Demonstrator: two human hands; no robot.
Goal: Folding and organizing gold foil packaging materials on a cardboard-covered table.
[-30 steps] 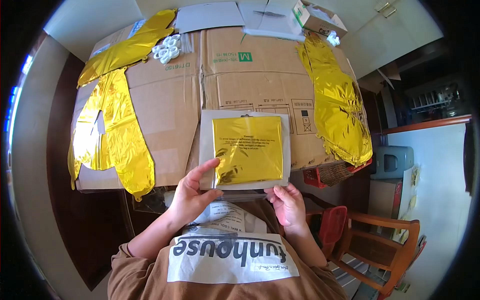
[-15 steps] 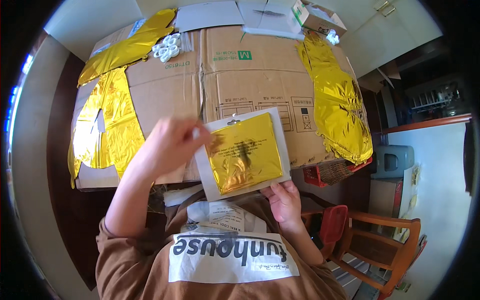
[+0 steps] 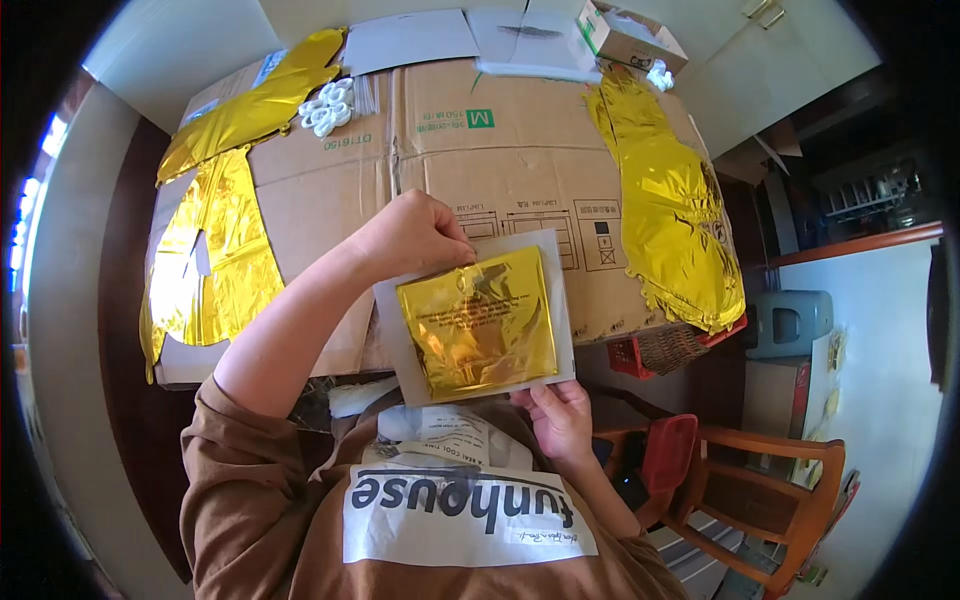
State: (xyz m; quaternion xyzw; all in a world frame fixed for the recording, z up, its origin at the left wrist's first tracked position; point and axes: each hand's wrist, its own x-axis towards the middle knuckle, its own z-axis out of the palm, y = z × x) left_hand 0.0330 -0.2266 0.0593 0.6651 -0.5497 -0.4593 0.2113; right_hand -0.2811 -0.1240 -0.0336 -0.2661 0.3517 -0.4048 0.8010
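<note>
**A gold packet (image 3: 478, 330) pinched at two edges**

We have the cardboard-topped desk (image 3: 300, 240) spread out beyond our hands, filling most of the view. To the right of our right hand (image 3: 556, 418) stands a wooden chair (image 3: 770, 440); a grey-blue stool (image 3: 803, 320) is farther right and beyond that hand.

Three pieces of gold foil lie on the desk. The right foil (image 3: 670, 190) is beyond our right hand and off to its right. The lower foil (image 3: 240, 245) lies left of our left hand (image 3: 412, 235), and the upper foil (image 3: 245, 105) is left and farther beyond.

At the far side, a white card (image 3: 410, 42) is straight beyond our left hand and an open box (image 3: 628, 48) beyond our right. A red basket (image 3: 628, 356) sits near our right hand, to its right and past it.

The packet, folded foil on a pale backing, slants between our hands: nearer us than the left, beyond the right. Our left hand is closed, fingertips drawn together on its upper edge. Our right hand is partly curled, thumb in front, gripping the lower edge; its other fingers are partly hidden.

Smallest, some white rings (image 3: 327, 107) cluster beyond our left hand, beside the upper foil.
</note>
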